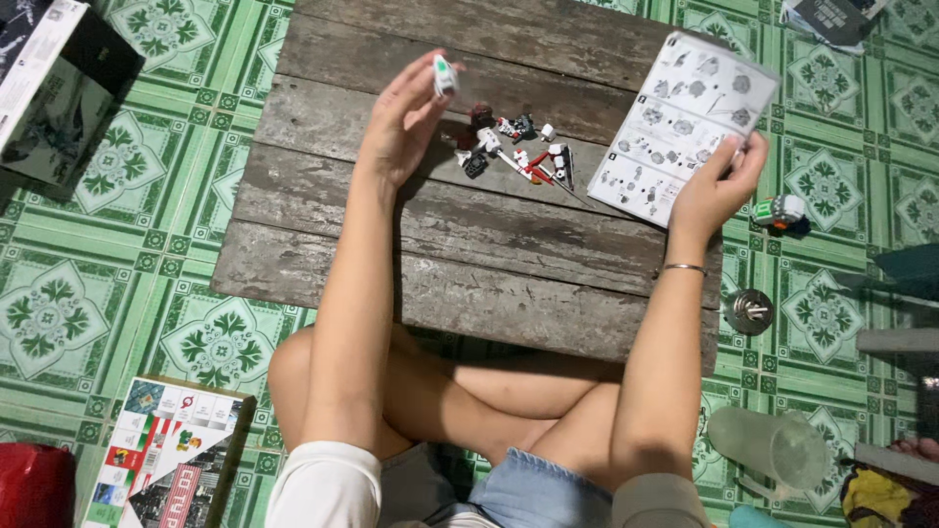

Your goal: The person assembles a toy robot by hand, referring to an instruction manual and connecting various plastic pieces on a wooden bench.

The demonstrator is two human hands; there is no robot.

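Observation:
My left hand is raised over the wooden board and pinches a small white and green toy piece between thumb and fingertips. My right hand grips the lower edge of a white instruction sheet printed with grey diagrams, which lies on the board's right side. Between the hands, several small red, white and black toy pieces are scattered on the board.
Green patterned floor tiles surround the board. A partly built white and green toy and a round metal floor drain sit at the right. A clear plastic cup lies lower right. Boxes lie at top left and bottom left.

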